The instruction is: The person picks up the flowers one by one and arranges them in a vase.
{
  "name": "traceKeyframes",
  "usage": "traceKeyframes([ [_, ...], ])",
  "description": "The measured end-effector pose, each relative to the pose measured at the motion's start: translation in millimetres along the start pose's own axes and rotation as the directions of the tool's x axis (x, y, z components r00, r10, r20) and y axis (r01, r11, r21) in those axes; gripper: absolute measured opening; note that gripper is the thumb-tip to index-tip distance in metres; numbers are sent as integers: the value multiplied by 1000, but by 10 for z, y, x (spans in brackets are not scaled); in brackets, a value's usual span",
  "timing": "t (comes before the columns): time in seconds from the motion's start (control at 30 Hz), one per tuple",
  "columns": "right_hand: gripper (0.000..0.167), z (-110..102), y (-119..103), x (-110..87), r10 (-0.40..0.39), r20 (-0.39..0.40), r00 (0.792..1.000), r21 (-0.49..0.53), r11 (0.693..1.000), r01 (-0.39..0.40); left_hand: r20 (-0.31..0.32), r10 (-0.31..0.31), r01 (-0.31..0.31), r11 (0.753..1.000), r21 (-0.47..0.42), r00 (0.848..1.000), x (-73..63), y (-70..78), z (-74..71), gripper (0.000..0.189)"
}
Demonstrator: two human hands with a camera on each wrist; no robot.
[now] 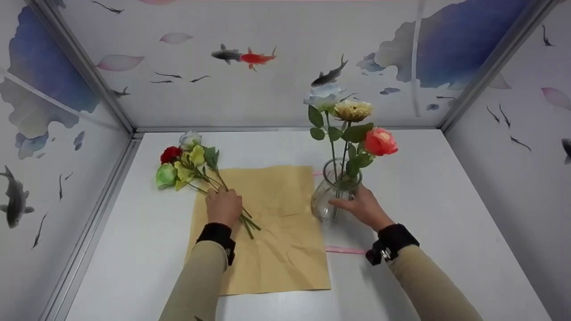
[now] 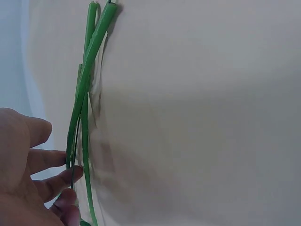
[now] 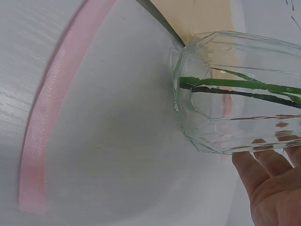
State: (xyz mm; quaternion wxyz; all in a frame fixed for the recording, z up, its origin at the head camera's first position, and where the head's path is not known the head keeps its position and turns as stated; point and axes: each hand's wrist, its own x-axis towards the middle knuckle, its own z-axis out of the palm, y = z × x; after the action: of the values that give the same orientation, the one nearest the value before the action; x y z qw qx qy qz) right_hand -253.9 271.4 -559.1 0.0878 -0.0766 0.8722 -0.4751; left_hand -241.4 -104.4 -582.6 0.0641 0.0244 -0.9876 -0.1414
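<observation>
A small bunch of artificial flowers (image 1: 189,162), red, green, yellow and pale, lies at the left with its green stems (image 2: 84,89) across a sheet of brown paper (image 1: 285,214). Over those stems is my left hand (image 1: 224,206), its fingertips touching them and the thumb apart in the left wrist view. To the right, my right hand (image 1: 363,207) grips a clear glass vase (image 1: 322,203), thumb on the near side and fingers round the far side. The vase holds a pale blue flower (image 1: 324,96), a yellow flower (image 1: 353,110) and a coral rose (image 1: 380,141).
Pink ribbon (image 3: 56,89) lies on the white table (image 1: 424,191), partly under the paper, near the vase. Printed panels with fish and petals (image 1: 276,98) wall the table at the back and both sides.
</observation>
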Motion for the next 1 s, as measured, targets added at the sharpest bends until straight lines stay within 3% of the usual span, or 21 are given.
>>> traceKeyframes([
  [0.33, 101, 4, 8, -3, -1, 0, 1000, 4, 1000, 1, -23, -34, 30, 989, -143, 999, 52, -9, -70, 23],
  [0.4, 101, 5, 7, 0, -6, 0, 1000, 3, 1000, 6, -11, -50, 46, 979, -196, 999, 71, -17, -75, 23],
  [0.47, 100, 5, 4, 1, -8, -2, 1000, 4, 1000, 8, 20, -91, 93, 952, -293, 996, 89, -28, -80, 22],
  [0.53, 99, 4, 2, 1, -10, -3, 1000, 5, 1000, 10, 55, -143, 153, 906, -395, 988, 104, -37, -87, 22],
  [0.63, 98, 1, 2, 1, -7, -4, 1000, 1, 1000, 7, 103, -220, 240, 815, -527, 970, 118, -43, -106, 20],
  [0.8, 97, 1, -3, 2, 5, -3, 1000, -7, 1000, -5, 151, -272, 302, 691, -657, 951, 107, -43, -146, 21],
  [0.87, 98, 0, -4, 3, 2, -2, 1000, -4, 1000, -2, 193, -268, 322, 612, -722, 944, 98, -40, -168, 28],
  [1.0, 100, 0, -1, 4, -9, -3, 1000, 0, 1000, 9, 287, -256, 375, 431, -821, 923, 95, -21, -217, 54],
])
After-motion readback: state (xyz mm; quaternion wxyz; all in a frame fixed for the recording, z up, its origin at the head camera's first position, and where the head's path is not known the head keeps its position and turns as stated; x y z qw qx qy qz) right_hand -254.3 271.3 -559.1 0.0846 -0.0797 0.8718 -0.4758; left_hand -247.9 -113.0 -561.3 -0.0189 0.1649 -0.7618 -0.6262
